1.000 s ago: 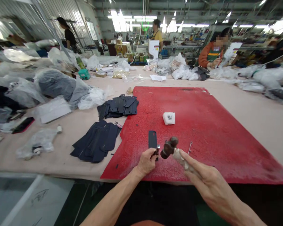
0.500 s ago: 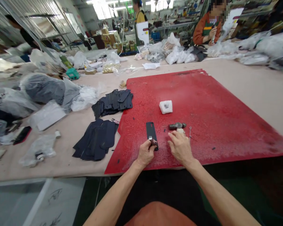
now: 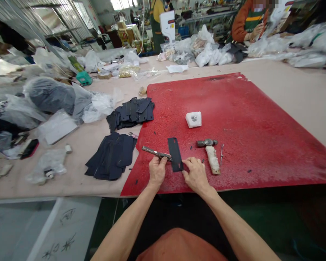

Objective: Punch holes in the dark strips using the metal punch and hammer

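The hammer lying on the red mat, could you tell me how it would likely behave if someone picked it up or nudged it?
The hammer would probably feel head-heavy, since its dark metal head looks dense beside the pale wrapped handle. The wrapping likely gives a secure, non-slippery grip. Nudged, it should pivot rather than roll, as it lies flat on the rough red mat.

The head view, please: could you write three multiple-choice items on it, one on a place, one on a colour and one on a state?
1. Where does the wood-handled steel hammer lie?
A. on the red mat
B. on the bare table
C. in the right hand

2. What colour is the flat rectangular strip?
A. white
B. black
C. yellow

3. What does the left hand hold?
A. nothing
B. a plastic bag
C. a slim metal punch tool

Answers: 1 A, it rests on the red mat beside the right hand. 2 B, it is dark against the mat. 3 C, fingers grip the slim metal punch tool.
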The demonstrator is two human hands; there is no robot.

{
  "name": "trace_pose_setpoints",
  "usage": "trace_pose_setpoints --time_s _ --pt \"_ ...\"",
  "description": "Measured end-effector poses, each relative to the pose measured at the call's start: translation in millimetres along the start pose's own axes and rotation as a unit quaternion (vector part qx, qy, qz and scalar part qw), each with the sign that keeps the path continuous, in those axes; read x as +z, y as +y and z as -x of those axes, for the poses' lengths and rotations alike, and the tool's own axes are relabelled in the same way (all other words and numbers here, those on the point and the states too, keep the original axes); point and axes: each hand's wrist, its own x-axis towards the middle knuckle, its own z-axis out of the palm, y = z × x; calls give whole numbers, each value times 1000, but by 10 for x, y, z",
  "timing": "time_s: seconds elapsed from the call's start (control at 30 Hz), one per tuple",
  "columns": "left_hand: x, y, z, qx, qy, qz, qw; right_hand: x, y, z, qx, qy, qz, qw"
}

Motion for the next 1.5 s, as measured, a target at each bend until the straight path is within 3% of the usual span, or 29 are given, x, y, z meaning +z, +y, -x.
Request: trace_pose_setpoints --time_s 0.17,0.3,0.4,0.53,0.67,0.87,0.97,1.07,1.2,1.33,1.5 --pt "-273 80 43 34 17 -95 995 41 -256 -111 45 21 70 996" --pt "-424 46 103 57 5 -108 993 136 -432 -229 82 -18 72 994" --pt "-473 -8 132 72 -1 -89 993 222 -361 -334 104 -55 10 993" --pt "-493 -26 148 71 -9 -65 995 293 -182 -580 68 -58 -196 977" --pt "-507 -1 148 55 -26 -38 997 201 -344 -1114 38 -58 -276 959" --pt "-528 11 172 49 -42 -10 998 -246 -1199 -2357 14 -52 -314 948" --pt "-532 3 194 37 -51 3 998 -265 -1550 -2727 2 -73 -291 954" --pt "-529 -18 203 20 -46 12 999 0 -1749 -2684 -30 -111 -227 967" --pt "-530 -57 206 15 -50 6 999 535 -1940 -2300 -128 -158 -131 970" --pt "-535 -99 218 10 -58 -9 998 936 -2186 -2084 -215 -136 -30 967" --pt "-548 -110 227 3 -65 -20 998 1167 -2304 -2101 -301 -98 151 936"
